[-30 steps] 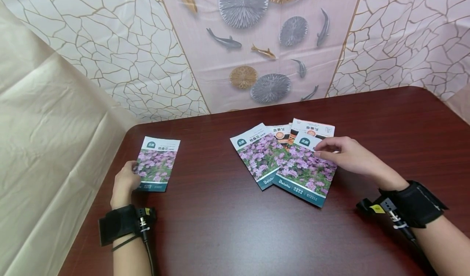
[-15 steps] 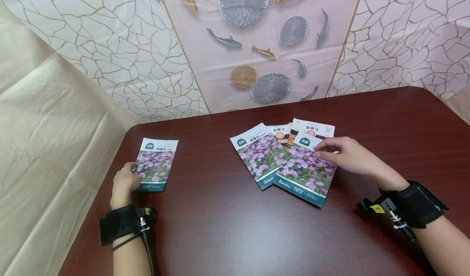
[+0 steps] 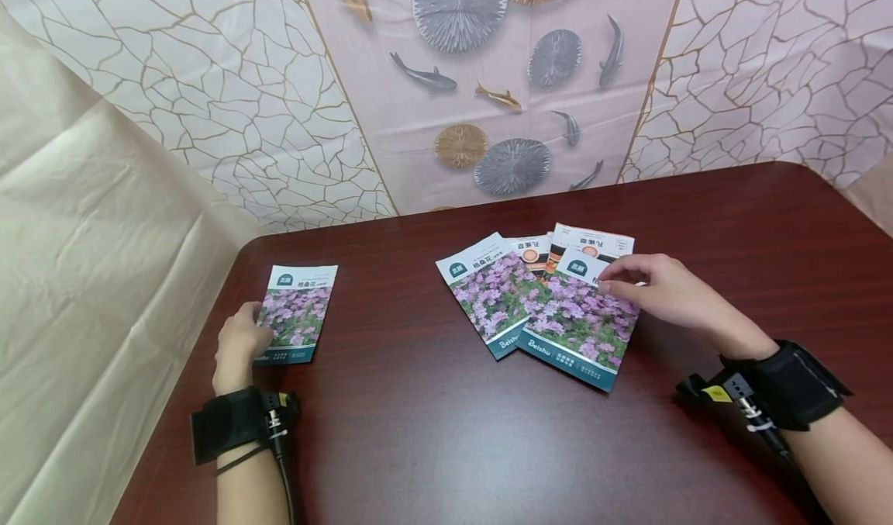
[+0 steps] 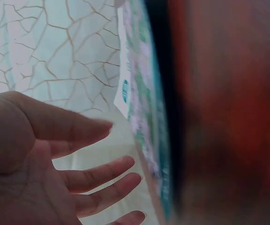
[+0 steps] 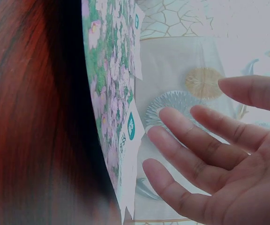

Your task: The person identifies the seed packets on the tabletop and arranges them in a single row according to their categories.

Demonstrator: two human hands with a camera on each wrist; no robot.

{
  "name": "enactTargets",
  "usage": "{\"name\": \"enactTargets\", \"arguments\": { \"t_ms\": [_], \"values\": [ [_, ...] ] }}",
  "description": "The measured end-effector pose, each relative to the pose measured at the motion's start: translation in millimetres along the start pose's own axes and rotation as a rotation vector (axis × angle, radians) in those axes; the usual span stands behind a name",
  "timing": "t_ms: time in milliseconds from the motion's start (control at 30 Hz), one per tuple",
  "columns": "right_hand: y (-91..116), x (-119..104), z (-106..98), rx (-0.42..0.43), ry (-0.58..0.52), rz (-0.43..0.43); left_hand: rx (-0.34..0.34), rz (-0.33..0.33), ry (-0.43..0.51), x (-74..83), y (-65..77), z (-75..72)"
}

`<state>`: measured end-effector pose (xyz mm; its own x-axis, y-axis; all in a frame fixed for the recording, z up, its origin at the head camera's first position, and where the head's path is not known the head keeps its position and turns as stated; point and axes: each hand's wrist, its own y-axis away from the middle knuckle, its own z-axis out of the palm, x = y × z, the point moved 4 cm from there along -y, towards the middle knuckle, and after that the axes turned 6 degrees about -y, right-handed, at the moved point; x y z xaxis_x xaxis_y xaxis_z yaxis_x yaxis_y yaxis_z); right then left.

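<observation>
A flower seed packet (image 3: 296, 316) with purple blossoms, white top and teal bottom band lies on the table's left. My left hand (image 3: 240, 343) is at its left edge; the left wrist view shows the fingers (image 4: 100, 176) loosely bent and apart from the packet (image 4: 144, 89). On the right, two like packets, a left one (image 3: 488, 300) and a right one (image 3: 582, 323), overlap on top of orange-and-white packets (image 3: 593, 238). My right hand (image 3: 663, 296) hovers by the right one, its relaxed fingers (image 5: 200, 140) holding nothing in the right wrist view.
The dark red-brown table (image 3: 432, 432) has its far edge against a patterned cloth (image 3: 244, 98). A plain cream cloth (image 3: 91, 277) hangs along the left side. Both wrists wear black straps, the left one (image 3: 230, 424) and the right one (image 3: 788, 385), with cabled cameras.
The lone packet on the left has shifted slightly left. My left hand has moved only a little, and the right hand stays almost still over its packets.
</observation>
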<state>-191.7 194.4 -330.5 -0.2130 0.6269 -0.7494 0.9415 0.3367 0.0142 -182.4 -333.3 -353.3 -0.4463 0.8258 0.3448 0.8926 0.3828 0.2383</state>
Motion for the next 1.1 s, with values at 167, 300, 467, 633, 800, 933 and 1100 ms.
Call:
{"name": "enactTargets", "arguments": {
  "t_ms": [167,300,467,633,800,933,1100],
  "values": [
    [0.4,2.0,-4.7,0.029,0.012,0.026,0.026,0.066,-0.008,14.3,7.0,-6.3],
    [0.9,5.8,-8.0,0.052,0.008,0.051,0.028,0.165,-0.034,33.1,13.6,-9.8],
    [0.3,12.7,-12.1,0.079,-0.010,0.077,0.032,0.281,-0.083,64.1,24.4,-6.7],
    [-1.0,20.6,-16.4,0.094,0.001,0.090,0.057,0.377,-0.125,92.1,39.1,-0.1],
    [-2.2,28.3,-19.2,0.101,-0.011,0.132,0.047,0.474,-0.145,111.8,52.4,6.7],
    [-2.3,35.3,-21.5,0.110,0.008,0.169,-0.005,0.609,-0.127,128.2,62.1,16.7],
    [-2.6,44.7,-23.3,0.107,0.042,0.215,-0.082,0.739,-0.120,148.7,77.1,32.0]
  ]
}}
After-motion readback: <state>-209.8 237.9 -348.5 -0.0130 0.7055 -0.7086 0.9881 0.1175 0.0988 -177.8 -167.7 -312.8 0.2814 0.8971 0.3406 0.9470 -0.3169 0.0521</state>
